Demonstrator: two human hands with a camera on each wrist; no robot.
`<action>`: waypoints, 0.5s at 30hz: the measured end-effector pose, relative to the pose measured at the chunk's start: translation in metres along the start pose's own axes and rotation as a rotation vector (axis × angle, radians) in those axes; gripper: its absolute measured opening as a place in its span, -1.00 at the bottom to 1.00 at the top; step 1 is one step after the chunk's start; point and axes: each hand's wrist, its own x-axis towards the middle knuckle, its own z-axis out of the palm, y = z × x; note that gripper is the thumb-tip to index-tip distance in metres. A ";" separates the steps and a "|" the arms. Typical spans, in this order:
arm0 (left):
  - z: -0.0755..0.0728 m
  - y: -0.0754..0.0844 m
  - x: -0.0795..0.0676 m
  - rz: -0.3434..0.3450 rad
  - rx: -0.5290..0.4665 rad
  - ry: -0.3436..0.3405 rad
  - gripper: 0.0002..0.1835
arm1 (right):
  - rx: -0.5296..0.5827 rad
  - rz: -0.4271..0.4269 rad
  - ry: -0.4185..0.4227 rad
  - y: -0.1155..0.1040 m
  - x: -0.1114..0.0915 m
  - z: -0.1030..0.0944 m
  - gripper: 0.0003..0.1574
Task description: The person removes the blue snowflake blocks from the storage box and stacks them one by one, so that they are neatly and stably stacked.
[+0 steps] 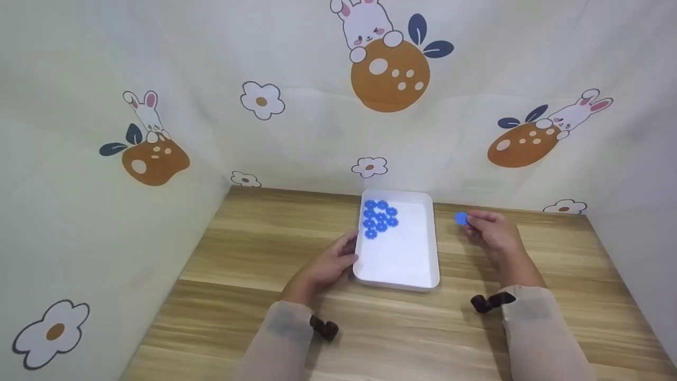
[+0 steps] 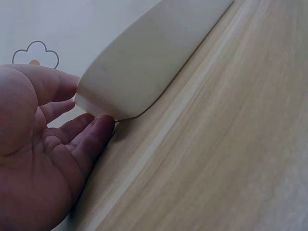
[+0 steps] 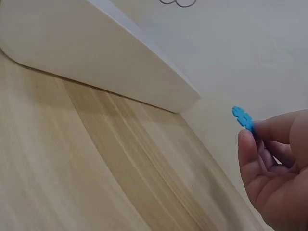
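Note:
A white rectangular tray point(image 1: 401, 259) stands on the wooden table, with several blue snowflake building discs point(image 1: 381, 217) lying flat together in its far left part. My left hand point(image 1: 329, 262) rests its fingertips and thumb against the outside of the tray's left wall. In the left wrist view, the relaxed fingers point(image 2: 91, 137) touch the wall near a rounded corner. To the right of the tray, my right hand point(image 1: 496, 233) pinches one blue snowflake building disc point(image 1: 461, 218) between thumb and fingertips. That disc point(image 3: 243, 118) appears nearly edge-on in the right wrist view.
Cream cloth printed with rabbits, oranges and flowers point(image 1: 369, 167) hangs behind the table point(image 1: 248, 248) and along both sides. The tray's far end lies close to the table's back edge. Dark straps point(image 1: 493, 301) sit at both sleeve cuffs.

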 end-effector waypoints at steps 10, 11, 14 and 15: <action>0.001 0.001 -0.001 -0.020 0.020 0.013 -0.27 | 0.032 0.009 -0.015 0.020 0.002 -0.009 -0.38; 0.001 0.001 -0.001 -0.019 0.017 0.012 -0.27 | 0.018 0.011 -0.011 0.021 0.003 -0.009 -0.38; -0.001 0.000 0.000 -0.017 0.007 0.003 -0.27 | -0.034 0.027 0.011 0.023 0.006 -0.009 -0.39; -0.001 0.000 0.000 -0.016 0.009 0.002 -0.26 | -0.059 0.032 0.021 0.023 0.006 -0.008 -0.38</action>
